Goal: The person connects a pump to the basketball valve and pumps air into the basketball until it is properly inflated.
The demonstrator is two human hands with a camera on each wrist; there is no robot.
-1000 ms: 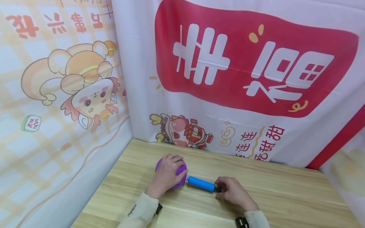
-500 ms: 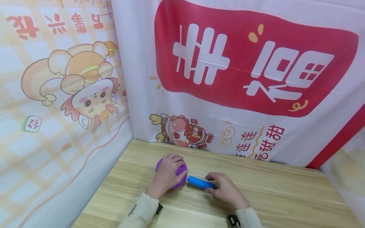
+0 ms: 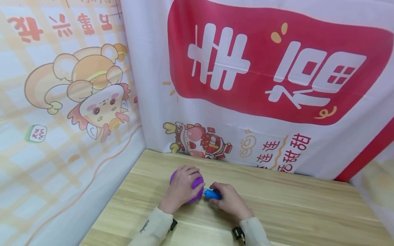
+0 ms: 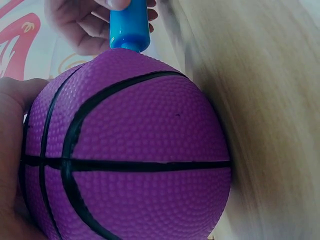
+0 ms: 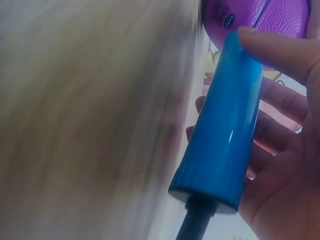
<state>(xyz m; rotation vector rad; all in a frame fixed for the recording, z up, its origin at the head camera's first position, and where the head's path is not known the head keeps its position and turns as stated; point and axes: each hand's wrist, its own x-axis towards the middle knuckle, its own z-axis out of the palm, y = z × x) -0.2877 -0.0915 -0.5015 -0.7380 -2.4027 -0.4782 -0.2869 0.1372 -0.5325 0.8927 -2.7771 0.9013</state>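
Observation:
A small purple basketball (image 4: 150, 125) with black seam lines sits on the wooden table. My left hand (image 3: 181, 187) grips it from above, fingers curved over its top and thumb along its near side. To the right of the ball, the blue barrel of a hand pump (image 5: 222, 125) points at it, its tip end meeting the ball's surface in the left wrist view. My right hand (image 3: 231, 201) holds that barrel near the front, thumb on one side and fingers on the other. A black rod (image 5: 196, 222) sticks out of the pump's rear; its handle is out of view.
The light wood table (image 3: 295, 212) stretches to the right of and in front of both hands. A white cloth with a red printed panel (image 3: 261, 68) hangs along its back edge. On the left hangs a checked cloth (image 3: 52, 153) with a cartoon print.
My right hand has gone from the black handle end of the pump forward along the blue barrel, towards the basketball. The left hand stays on the ball.

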